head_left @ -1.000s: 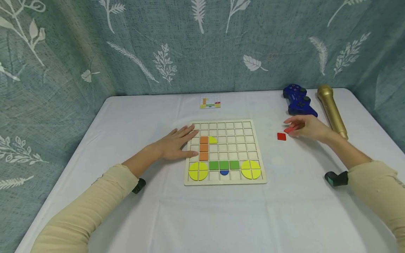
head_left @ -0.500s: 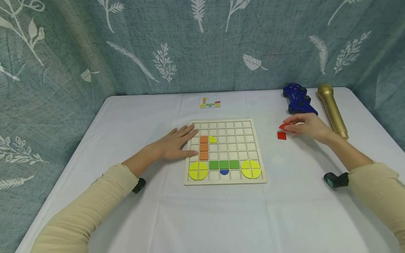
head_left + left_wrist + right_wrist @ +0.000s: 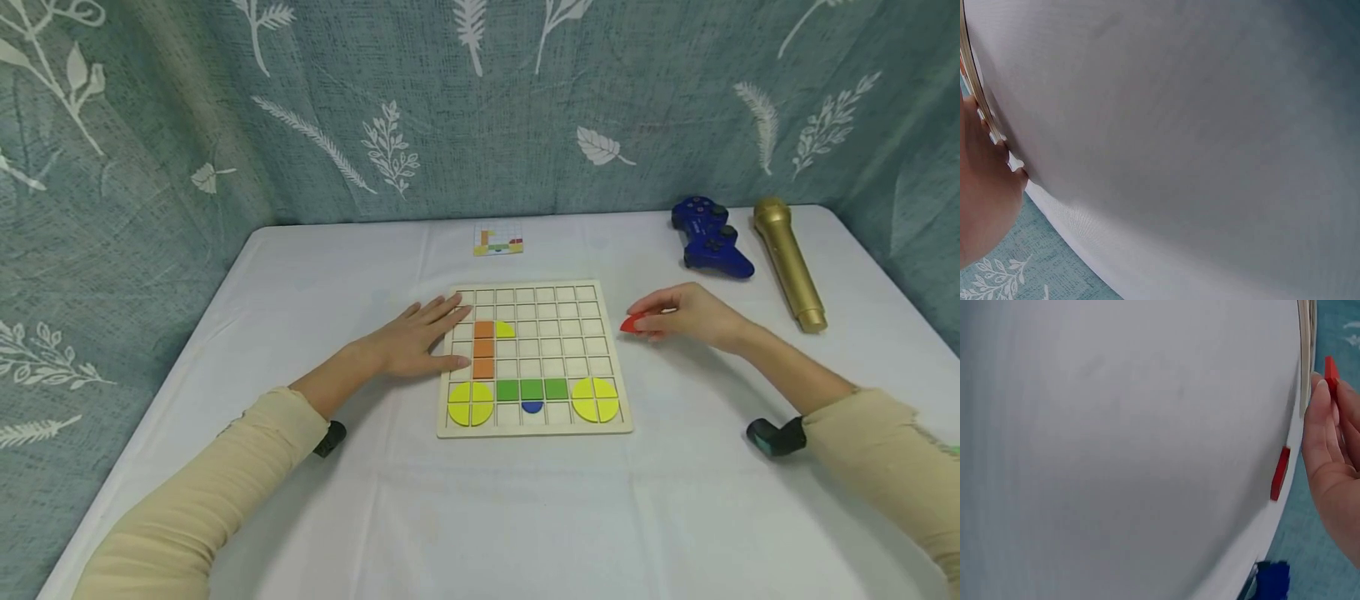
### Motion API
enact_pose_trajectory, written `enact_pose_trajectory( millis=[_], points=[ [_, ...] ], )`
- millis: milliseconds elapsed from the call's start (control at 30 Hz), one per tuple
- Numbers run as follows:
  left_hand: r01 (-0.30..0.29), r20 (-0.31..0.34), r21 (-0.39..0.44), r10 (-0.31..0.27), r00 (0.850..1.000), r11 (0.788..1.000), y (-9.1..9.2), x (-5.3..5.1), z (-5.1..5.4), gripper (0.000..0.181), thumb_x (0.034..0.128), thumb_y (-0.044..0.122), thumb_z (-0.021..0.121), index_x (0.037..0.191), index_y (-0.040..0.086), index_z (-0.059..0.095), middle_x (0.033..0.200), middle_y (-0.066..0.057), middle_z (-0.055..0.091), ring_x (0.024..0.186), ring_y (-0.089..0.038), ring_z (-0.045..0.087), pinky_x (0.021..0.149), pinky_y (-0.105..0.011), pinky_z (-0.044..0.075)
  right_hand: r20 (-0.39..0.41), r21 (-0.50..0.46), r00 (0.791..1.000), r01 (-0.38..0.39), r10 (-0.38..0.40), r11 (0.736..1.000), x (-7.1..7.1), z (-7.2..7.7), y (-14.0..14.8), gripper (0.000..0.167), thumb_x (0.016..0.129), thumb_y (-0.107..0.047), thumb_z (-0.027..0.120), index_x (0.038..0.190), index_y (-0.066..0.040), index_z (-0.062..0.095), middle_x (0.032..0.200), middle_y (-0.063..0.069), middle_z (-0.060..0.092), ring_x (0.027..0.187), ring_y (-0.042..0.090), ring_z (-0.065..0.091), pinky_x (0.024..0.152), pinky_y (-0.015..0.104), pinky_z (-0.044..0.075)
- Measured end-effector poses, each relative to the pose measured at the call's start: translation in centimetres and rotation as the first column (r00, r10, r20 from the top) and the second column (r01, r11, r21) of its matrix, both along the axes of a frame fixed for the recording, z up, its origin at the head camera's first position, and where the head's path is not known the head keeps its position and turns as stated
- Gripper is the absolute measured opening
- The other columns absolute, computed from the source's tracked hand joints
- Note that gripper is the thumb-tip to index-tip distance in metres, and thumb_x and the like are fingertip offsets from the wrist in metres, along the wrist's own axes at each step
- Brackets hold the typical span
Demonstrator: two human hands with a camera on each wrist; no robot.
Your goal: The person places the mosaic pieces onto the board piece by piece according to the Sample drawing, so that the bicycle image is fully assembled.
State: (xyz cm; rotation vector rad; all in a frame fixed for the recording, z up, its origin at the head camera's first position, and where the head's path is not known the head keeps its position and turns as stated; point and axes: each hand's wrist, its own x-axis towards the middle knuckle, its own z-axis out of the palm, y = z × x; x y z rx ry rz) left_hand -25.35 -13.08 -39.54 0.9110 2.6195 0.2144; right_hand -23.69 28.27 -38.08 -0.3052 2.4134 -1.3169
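My right hand (image 3: pixel 686 315) pinches a small red tile (image 3: pixel 632 323) with a pointed corner between thumb and fingers, just off the right side of the wooden grid board (image 3: pixel 540 429). In the right wrist view, the held red tile (image 3: pixel 1330 374) stands above the table. A second red tile, a square one (image 3: pixel 1280 474), lies on the cloth and is hidden behind the right hand in the head view. My left hand (image 3: pixel 412 343) rests with spread fingers on the board's left edge. Orange squares (image 3: pixel 483 350), green squares (image 3: pixel 531 389), yellow quarter circles (image 3: pixel 595 400) and a blue half circle (image 3: pixel 532 407) sit on the board.
A small pattern card (image 3: pixel 498 241) lies beyond the board. At the back right are a blue game controller (image 3: pixel 708 237) and a gold microphone (image 3: pixel 791 265). A leaf-patterned curtain (image 3: pixel 480 108) hangs behind the white-clothed table (image 3: pixel 525 517).
My right hand has picked up a red tile and carried it left toward the board, passing over the red square. The left hand has stayed in place.
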Motion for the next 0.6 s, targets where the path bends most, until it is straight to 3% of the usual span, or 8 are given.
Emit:
enact_pose_trajectory(
  millis=[300,600],
  points=[
    [0.0,-0.003,-0.001,0.0,1.0,1.0,0.1,0.0,0.0,0.088,0.0902,0.068,0.042,0.155,0.02,0.006,0.159,-0.001,-0.004,0.144,-0.024,-0.003,0.114,-0.047,0.0,0.071,-0.042,0.994,-0.084,0.087,0.996,0.8,0.1,-3.1,0.028,0.09,-0.006,0.066,0.114,0.009,0.063,0.102,0.015,0.067,0.081,0.019,0.066,0.071,0.03,0.056],
    [-0.003,-0.002,-0.002,0.003,1.0,1.0,0.1,0.0,0.0,0.088,0.0901,0.068,0.041,0.155,0.021,0.006,0.159,-0.001,-0.005,0.144,-0.023,-0.003,0.114,-0.047,0.0,0.08,-0.027,0.99,-0.115,0.117,0.993,1.1,0.0,-5.2,0.023,0.089,-0.006,0.068,0.11,0.004,0.067,0.099,0.012,0.069,0.081,0.019,0.065,0.07,0.029,0.056]
  ],
)
